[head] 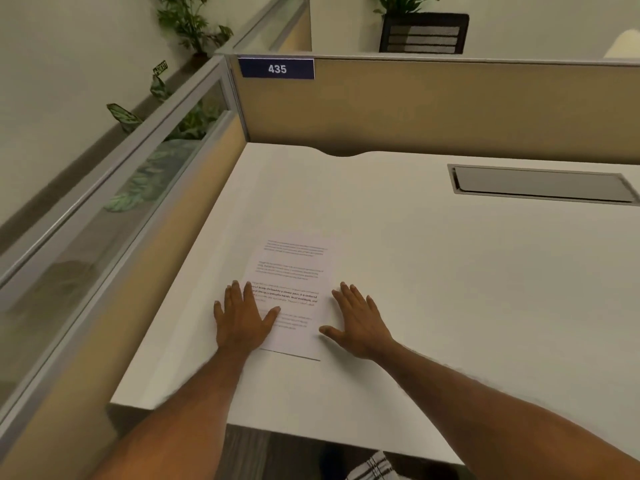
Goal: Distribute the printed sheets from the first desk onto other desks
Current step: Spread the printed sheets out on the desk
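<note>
A printed sheet (294, 271) with several paragraphs of text lies flat on the white desk (450, 289), near its left side. My left hand (242, 317) rests flat on the sheet's lower left part, fingers straight and spread. My right hand (358, 320) lies flat at the sheet's right edge, fingers straight, thumb touching the paper's lower right side. Neither hand grips anything.
Tan partition walls (450, 109) enclose the desk at the back and left, with a blue "435" sign (277, 68) at the corner. A grey cable hatch (540, 183) is set in the desk at the back right. Plants (194, 22) stand beyond the glass-topped left partition.
</note>
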`<state>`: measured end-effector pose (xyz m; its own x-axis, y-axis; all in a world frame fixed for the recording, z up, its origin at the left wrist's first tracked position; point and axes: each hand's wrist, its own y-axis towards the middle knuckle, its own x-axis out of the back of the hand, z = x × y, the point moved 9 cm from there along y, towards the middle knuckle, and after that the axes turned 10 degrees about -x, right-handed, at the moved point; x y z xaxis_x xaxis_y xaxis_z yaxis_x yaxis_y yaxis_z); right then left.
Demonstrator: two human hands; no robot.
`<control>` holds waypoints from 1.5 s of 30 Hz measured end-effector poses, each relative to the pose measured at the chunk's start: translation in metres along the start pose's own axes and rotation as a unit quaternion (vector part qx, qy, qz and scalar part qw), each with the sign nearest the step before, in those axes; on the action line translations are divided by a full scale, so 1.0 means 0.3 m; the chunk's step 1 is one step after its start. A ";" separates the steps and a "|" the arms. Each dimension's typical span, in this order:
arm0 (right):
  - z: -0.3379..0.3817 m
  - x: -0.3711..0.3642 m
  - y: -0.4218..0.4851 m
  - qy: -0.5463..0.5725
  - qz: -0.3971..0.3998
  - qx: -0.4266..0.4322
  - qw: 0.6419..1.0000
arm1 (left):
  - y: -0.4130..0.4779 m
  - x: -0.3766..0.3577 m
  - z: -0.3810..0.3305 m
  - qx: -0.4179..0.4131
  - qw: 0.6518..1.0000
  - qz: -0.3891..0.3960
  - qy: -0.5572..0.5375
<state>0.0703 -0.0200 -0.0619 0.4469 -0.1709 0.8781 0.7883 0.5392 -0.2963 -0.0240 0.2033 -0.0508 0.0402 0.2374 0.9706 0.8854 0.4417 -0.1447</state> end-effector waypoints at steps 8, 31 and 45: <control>0.042 -0.065 0.018 -0.022 -0.005 -0.013 1.000 | -0.004 -0.020 0.048 0.023 0.999 -0.002 -0.048; -0.015 0.019 0.005 0.210 -0.036 -0.026 0.977 | 0.068 0.134 0.074 0.057 0.914 -0.166 -0.366; -0.608 0.236 -0.209 0.605 -0.161 -0.272 0.730 | 0.122 -0.040 -0.565 -0.027 0.826 -0.065 -0.559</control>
<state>0.1297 -0.2162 -0.0497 -0.0125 -0.9983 0.0577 0.8391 -0.0418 -0.5424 0.0863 0.0699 -0.0351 -0.4824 0.8556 0.1878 0.8696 0.4936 -0.0150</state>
